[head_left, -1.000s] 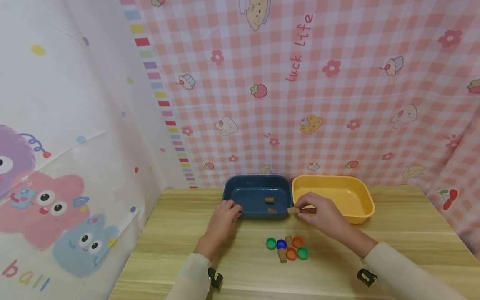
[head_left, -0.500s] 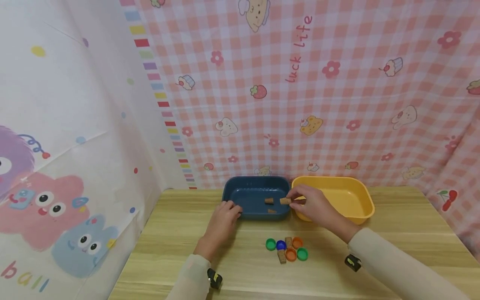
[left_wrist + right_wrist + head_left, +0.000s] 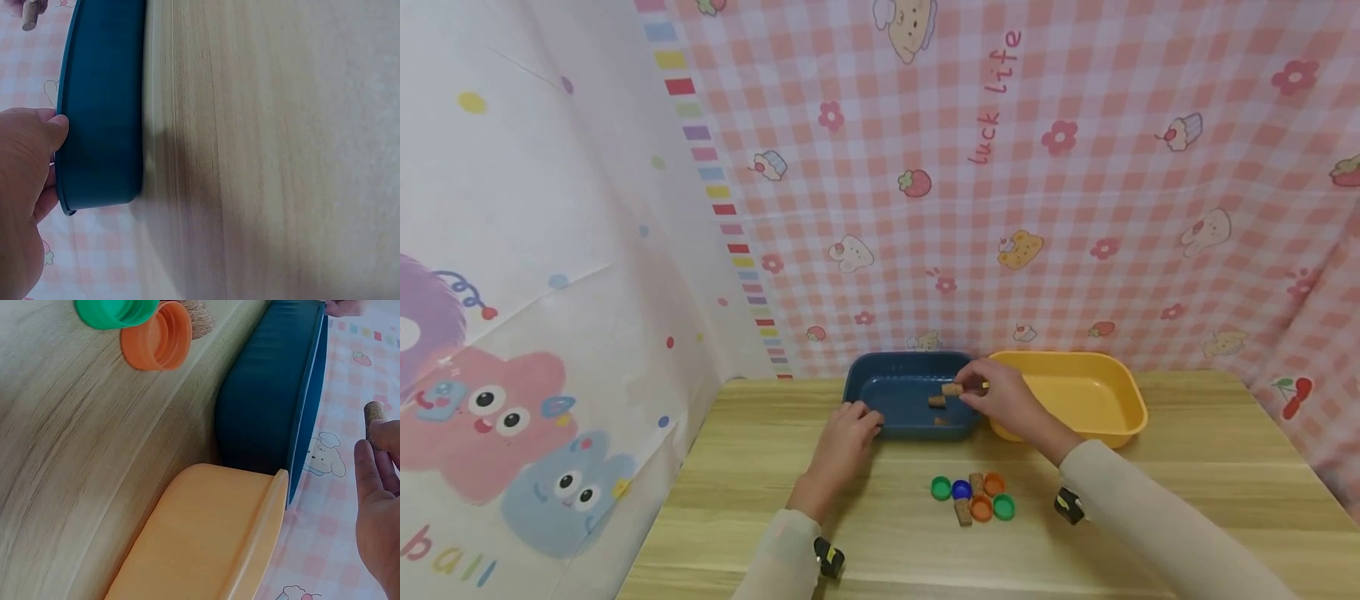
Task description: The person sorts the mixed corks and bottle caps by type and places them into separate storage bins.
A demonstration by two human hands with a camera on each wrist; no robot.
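My right hand (image 3: 1003, 398) pinches a cork stopper (image 3: 952, 389) between thumb and fingertips, over the right part of the blue plastic tray (image 3: 262, 394). Inside that tray lie two more corks, one brown cork (image 3: 937, 402) near the held one and another cork (image 3: 941, 421) by the front wall. At the tray's front left corner, my left hand (image 3: 846, 435) grips the rim. In the left wrist view, the thumb (image 3: 57, 128) presses the outer wall and the other fingers reach behind the rim.
Beside the blue tray stands a yellow tray (image 3: 1138, 408). In front, several plastic bottle caps, such as a green cap (image 3: 941, 488) and an orange cap (image 3: 981, 508), lie clustered with two corks, one cork (image 3: 963, 512) nearest. A patterned cloth (image 3: 880, 250) hangs behind the table.
My right hand has carried the cork leftward and slightly back, from the gap between the trays to over the blue tray. My left hand has stayed on the rim.
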